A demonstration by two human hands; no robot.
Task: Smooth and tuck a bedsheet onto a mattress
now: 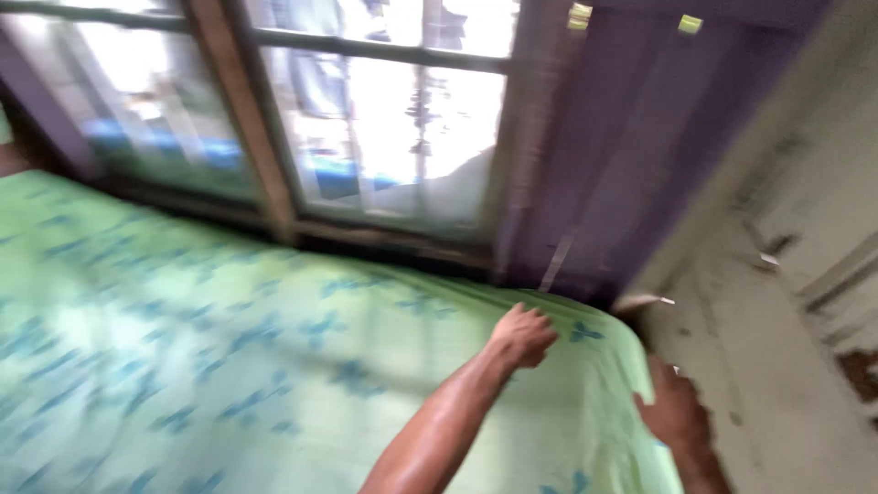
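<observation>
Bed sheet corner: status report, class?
Left hand gripping green sheet near far corner. Right hand at sheet's edge by wall. Nothing in the way.

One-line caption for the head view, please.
Both hands, left and right, grip the green blue-patterned sheet at the mattress corner below a window.

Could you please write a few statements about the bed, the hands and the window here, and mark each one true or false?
1. The bed sheet is light green with a blue pattern. True.
2. The left hand rests near the far corner of the sheet. True.
3. The right hand is up on the window. False: it is low at the right edge of the mattress, beside the wall.
4. The panel to the right of the window is bright red. False: it is purple.
5. A pillow lies under the left hand. False: only the flat sheet shows there.
</observation>
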